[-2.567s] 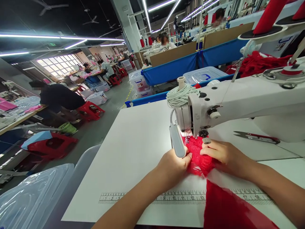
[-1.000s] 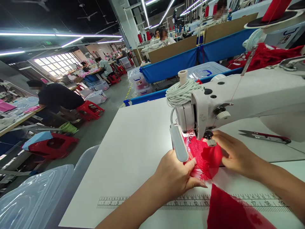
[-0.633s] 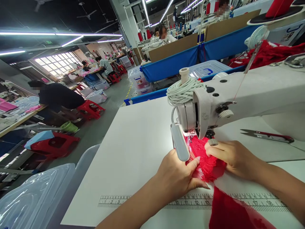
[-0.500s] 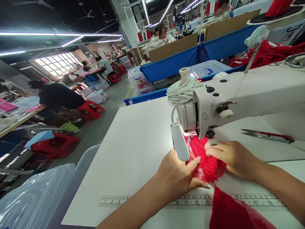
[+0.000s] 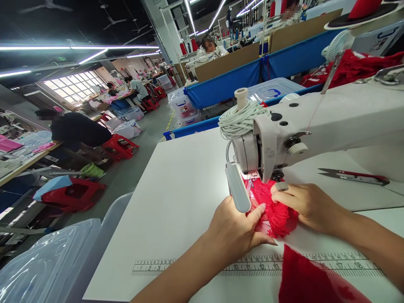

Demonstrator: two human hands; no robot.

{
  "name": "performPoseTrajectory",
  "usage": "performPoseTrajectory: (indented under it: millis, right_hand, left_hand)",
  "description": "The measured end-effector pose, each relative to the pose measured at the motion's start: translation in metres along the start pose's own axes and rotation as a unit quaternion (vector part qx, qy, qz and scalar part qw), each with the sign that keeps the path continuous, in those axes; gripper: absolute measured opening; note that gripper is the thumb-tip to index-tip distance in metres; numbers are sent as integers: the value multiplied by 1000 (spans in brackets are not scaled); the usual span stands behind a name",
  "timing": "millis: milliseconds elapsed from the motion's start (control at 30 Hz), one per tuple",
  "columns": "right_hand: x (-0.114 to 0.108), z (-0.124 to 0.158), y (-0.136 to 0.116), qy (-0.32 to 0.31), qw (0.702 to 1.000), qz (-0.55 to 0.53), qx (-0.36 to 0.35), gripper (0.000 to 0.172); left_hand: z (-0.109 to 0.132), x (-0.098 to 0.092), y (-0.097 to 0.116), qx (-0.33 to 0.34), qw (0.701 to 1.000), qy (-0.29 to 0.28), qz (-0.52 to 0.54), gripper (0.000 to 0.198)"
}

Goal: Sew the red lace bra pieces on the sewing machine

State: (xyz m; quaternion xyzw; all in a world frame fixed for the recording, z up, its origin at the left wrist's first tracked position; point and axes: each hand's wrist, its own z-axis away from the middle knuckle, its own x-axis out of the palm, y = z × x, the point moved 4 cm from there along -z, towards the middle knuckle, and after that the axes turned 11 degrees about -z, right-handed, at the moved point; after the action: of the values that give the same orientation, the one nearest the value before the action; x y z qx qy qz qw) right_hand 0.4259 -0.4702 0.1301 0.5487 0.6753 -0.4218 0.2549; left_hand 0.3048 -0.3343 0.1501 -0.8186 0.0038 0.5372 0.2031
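Note:
Red lace fabric (image 5: 274,216) lies bunched under the needle area of a white sewing machine (image 5: 341,118). From the left, my left hand (image 5: 235,229) holds its edge, the thumb on top and some fingers hidden beneath or behind a grey lamp (image 5: 238,189). My right hand (image 5: 311,206) pinches the lace on the other side, fingers curled near the presser foot; the fingertips are partly covered by a machine knob (image 5: 280,186). A deeper red cloth piece (image 5: 311,277) hangs over the table's near edge. The needle itself is hidden.
Thread snips (image 5: 355,176) lie right of the machine head. A ruler scale (image 5: 252,266) runs along the white table (image 5: 176,193). Clear plastic bins (image 5: 47,261) stand at the left. Pale cord (image 5: 241,120) is coiled on the machine. A person (image 5: 80,128) sits at a far table.
The view has shifted very slightly. Both hands keep their places on the lace, which has bunched a little differently near the right fingers.

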Motion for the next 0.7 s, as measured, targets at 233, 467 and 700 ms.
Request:
performPoseTrajectory:
  millis: [233,467,700]
  right_hand:
    - [6,4,2,17,1000,1,13,27]
    - [6,6,3,21,1000,2,10,27]
    - [6,6,2,18,1000,9,7,29]
  left_hand:
    - [1,-1,-1,-8,1000,-1,-5,70]
    - [4,2,-4,-12,1000,5,-7,68]
    - [5,3,-4,-15,1000,3,-11,69]
